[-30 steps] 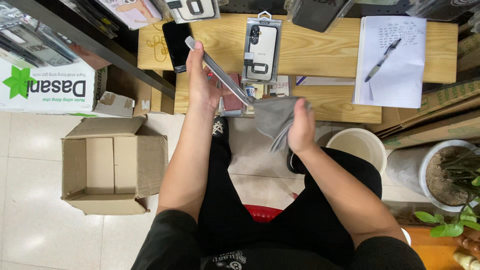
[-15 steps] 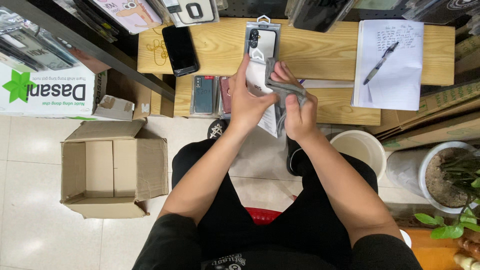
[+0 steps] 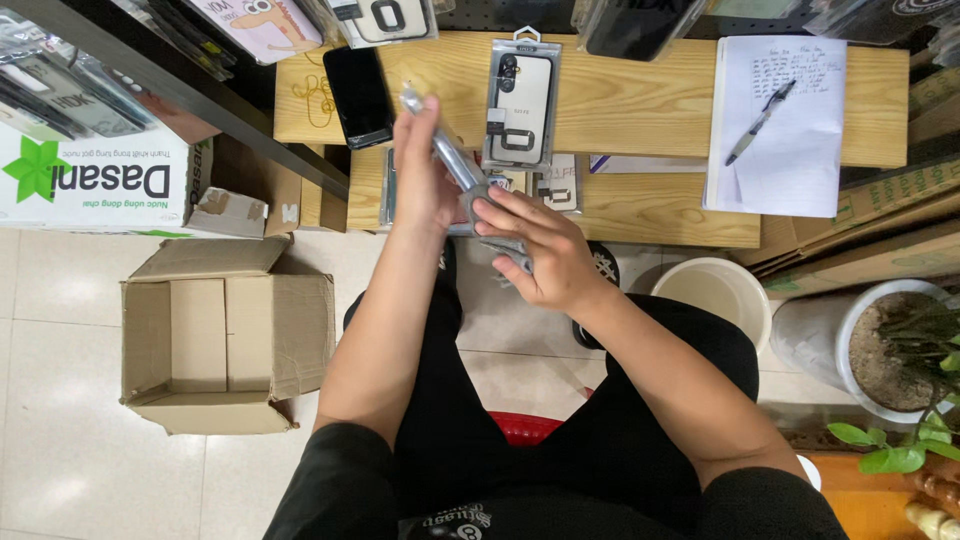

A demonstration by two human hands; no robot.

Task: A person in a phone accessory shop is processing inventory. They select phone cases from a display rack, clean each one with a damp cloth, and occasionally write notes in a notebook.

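My left hand (image 3: 422,175) holds a slim grey phone (image 3: 440,150) edge-on, tilted up toward the wooden bench (image 3: 640,105). My right hand (image 3: 545,250) presses a grey cloth (image 3: 492,215) against the phone's lower end. Just behind my hands, a packaged phone case (image 3: 520,105) lies on the bench, and a black phone (image 3: 358,95) lies flat to its left. More flat packages (image 3: 555,185) sit on the lower shelf behind my hands.
An open cardboard box (image 3: 225,340) stands on the tiled floor at my left. A notebook with a pen (image 3: 780,125) lies on the bench at the right. A white bucket (image 3: 715,295) and a potted plant (image 3: 900,350) stand at the right.
My left hand moved back to the left and raised the phone edge-on. My right hand followed it with the cloth, shifting from in front of the packaged case to lower on the phone.
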